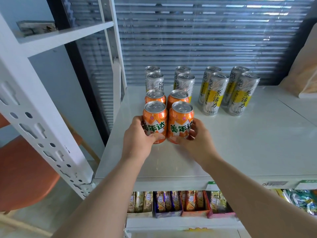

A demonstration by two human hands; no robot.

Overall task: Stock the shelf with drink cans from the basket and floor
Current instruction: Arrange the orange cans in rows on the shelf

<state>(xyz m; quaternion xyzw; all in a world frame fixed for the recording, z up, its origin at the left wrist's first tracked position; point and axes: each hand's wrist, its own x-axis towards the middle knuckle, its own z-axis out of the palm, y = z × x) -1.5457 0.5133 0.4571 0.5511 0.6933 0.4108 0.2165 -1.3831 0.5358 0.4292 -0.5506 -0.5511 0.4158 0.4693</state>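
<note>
Left of frame centre, the left hand (135, 136) curled around a glossy orange metal can (154, 117). Just beside it, a second orange can (181, 117) was gripped by the right hand (199, 141). Both cylinders stood upright on the smooth white shelf (240, 148).

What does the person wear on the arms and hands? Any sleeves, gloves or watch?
Nothing that shows. The left hand and right hand are bare, with no gloves, rings or watch; the left forearm and right forearm show no sleeve within the picture.
</note>
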